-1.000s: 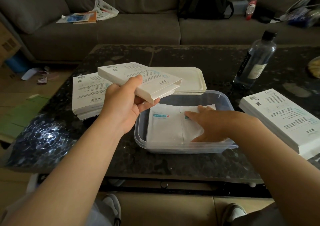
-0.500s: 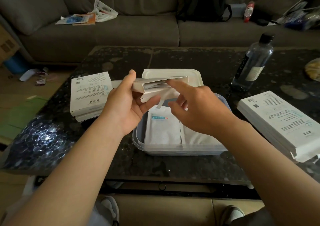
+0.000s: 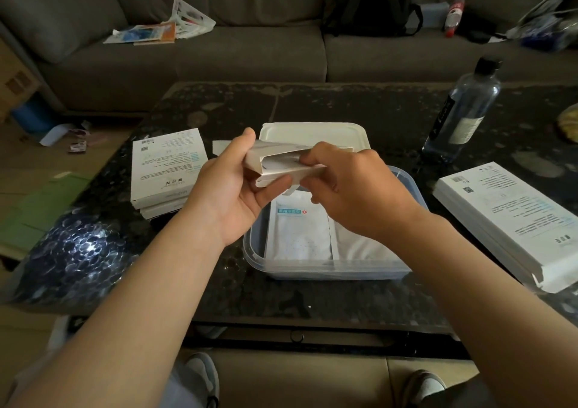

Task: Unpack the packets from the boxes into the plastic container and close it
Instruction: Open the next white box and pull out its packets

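While the white box (image 3: 281,170) hung tilted just above the far-left corner of the plastic container (image 3: 328,271), the left hand (image 3: 231,198) had it gripped, thumb on top and fingers curled underneath, open end facing right. At that opening the right hand (image 3: 356,188) had its fingertips (image 3: 308,160) tucked inside, but I couldn't tell if they'd actually pinched anything. Two packets (image 3: 297,235) lay flat in the container, with the lid (image 3: 312,130) on the table just behind it.
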A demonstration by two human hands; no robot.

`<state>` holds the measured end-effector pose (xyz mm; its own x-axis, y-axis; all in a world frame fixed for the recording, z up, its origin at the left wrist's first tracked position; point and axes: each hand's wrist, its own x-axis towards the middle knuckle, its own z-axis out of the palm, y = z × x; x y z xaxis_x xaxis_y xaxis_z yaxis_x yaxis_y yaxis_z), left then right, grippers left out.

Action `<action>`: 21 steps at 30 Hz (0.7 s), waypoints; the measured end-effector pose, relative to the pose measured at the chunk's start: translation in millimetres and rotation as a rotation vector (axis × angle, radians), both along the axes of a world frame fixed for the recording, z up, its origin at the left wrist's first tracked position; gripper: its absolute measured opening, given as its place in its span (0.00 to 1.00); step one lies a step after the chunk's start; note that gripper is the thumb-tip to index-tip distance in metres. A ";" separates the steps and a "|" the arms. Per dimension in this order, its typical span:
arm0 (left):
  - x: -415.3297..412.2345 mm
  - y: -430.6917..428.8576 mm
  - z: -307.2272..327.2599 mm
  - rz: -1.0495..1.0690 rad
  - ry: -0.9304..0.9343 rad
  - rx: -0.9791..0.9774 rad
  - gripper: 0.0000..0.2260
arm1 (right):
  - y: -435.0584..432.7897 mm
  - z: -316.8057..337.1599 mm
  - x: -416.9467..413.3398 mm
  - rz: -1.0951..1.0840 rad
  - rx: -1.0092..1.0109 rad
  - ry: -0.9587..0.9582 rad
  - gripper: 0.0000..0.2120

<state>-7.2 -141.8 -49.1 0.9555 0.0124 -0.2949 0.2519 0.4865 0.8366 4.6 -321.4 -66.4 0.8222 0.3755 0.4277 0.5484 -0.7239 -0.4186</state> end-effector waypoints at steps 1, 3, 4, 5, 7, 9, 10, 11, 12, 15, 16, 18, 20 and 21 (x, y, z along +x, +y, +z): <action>0.1 -0.1 -0.1 0.013 -0.003 0.005 0.16 | 0.0 -0.1 -0.5 -0.009 0.015 -0.015 0.07; 0.7 0.5 -0.5 0.055 -0.009 0.010 0.15 | -0.7 0.8 -2.1 -0.025 0.036 -0.071 0.05; 1.0 1.1 -0.5 0.077 -0.012 0.009 0.14 | -1.9 1.7 -2.8 -0.026 0.056 -0.090 0.04; 1.3 1.7 -0.1 0.096 -0.014 0.009 0.13 | -3.2 3.2 -3.5 -0.023 0.086 -0.098 0.03; 2.0 3.7 0.7 0.125 -0.018 0.010 0.12 | -4.6 6.7 -6.1 -0.021 0.155 -0.103 0.03; 2.5 5.6 1.6 0.148 -0.014 0.002 0.10 | -4.9 8.6 -7.9 -0.049 0.214 -0.147 0.04; 3.0 6.5 2.0 0.160 -0.009 0.002 0.09 | -6.1 9.2 -7.1 -0.084 0.247 -0.156 0.05; 3.1 6.8 2.4 0.174 -0.003 0.007 0.08 | -8.2 10.4 -6.1 -0.115 0.288 -0.129 0.05; 3.5 7.5 2.4 0.191 0.002 0.015 0.07 | -11.1 13.1 -5.4 -0.128 0.351 -0.062 0.05; 4.0 8.1 3.5 0.233 0.008 0.034 0.07 | -24.1 20.9 -2.8 -0.042 0.627 0.137 0.06; 4.0 8.3 3.7 0.241 0.008 0.042 0.08 | -27.6 22.6 -2.1 -0.045 0.693 0.147 0.06; 3.6 8.8 3.5 0.260 0.004 0.066 0.11 | -31.3 24.9 -1.4 -0.115 0.807 0.160 0.06; 4.1 9.4 2.5 0.291 -0.012 0.079 0.14 | -33.7 25.6 0.0 -0.199 0.886 0.153 0.04; 4.3 9.7 2.5 0.308 -0.021 0.076 0.15 | -35.5 26.0 0.8 -0.236 0.883 0.142 0.04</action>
<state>-2.9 -132.0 -46.6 0.9093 0.3232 -0.2622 0.0846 0.4733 0.8768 5.3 -356.9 -40.5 0.9026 -0.2229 0.3684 0.3285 -0.1965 -0.9238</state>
